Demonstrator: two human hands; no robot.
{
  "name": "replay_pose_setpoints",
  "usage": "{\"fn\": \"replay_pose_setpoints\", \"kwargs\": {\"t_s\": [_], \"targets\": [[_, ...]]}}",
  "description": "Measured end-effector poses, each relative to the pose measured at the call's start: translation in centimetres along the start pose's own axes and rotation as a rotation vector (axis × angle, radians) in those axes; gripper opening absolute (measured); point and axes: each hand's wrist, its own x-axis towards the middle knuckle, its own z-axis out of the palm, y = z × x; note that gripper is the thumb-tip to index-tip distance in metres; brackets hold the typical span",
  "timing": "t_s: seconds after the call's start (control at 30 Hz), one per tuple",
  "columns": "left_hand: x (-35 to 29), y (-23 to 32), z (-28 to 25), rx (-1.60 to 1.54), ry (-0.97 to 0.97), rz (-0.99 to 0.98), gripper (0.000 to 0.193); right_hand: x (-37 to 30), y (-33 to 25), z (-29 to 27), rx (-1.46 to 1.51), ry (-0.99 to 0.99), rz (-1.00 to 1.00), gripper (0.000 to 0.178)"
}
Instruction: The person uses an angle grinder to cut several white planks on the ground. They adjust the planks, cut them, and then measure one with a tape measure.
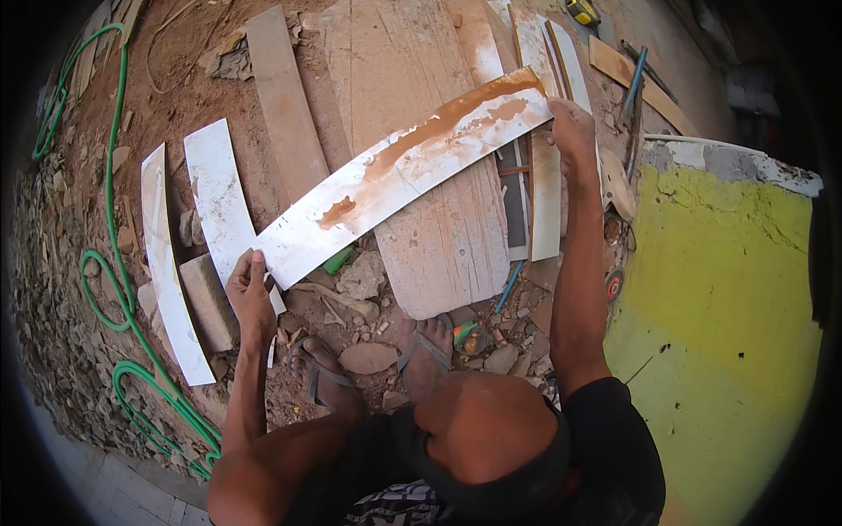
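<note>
A long white board [412, 180] smeared with reddish-brown mud stretches across the middle, rising toward the right. Its lower left end is gripped by my left hand [252, 291], thumb over the top face. At the upper right end, my right hand [572, 131] closes round the edge, its fingers partly hidden. Beneath the board lies a broad, dusty, scored slab [443, 254] that ends near my sandalled feet. Left of my left hand are two more white boards, a wide one [215, 180] and a narrow one [165, 254], beside a rough block [209, 302].
A green hose [118, 280] loops down the left side over rubble. On the right rises a yellow-green wall [719, 316]. Strips and a frame [544, 193] lie right of the slab. Farther off are a brown plank [285, 96], a blue tube [635, 83] and a tape measure [582, 12].
</note>
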Motion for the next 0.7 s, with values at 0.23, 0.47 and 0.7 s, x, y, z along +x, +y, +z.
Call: {"fn": "replay_pose_setpoints", "kwargs": {"t_s": [0.23, 0.47, 0.7], "targets": [[3.8, 3.6, 1.1, 0.219, -0.196, 0.067, 0.038, -6.2, 3.1, -4.2, -0.105, 0.109, 0.183, 0.049], [3.4, 5.6, 3.2, 0.328, -0.329, 0.082, 0.037, -10.3, 2.6, -7.8, -0.505, 0.195, 0.011, 0.054], [2.3, 4.4, 3.5, 0.069, -0.35, -0.101, 0.031, -16.6, 5.8, -9.6, -0.219, 0.058, -0.142, 0.031]]}}
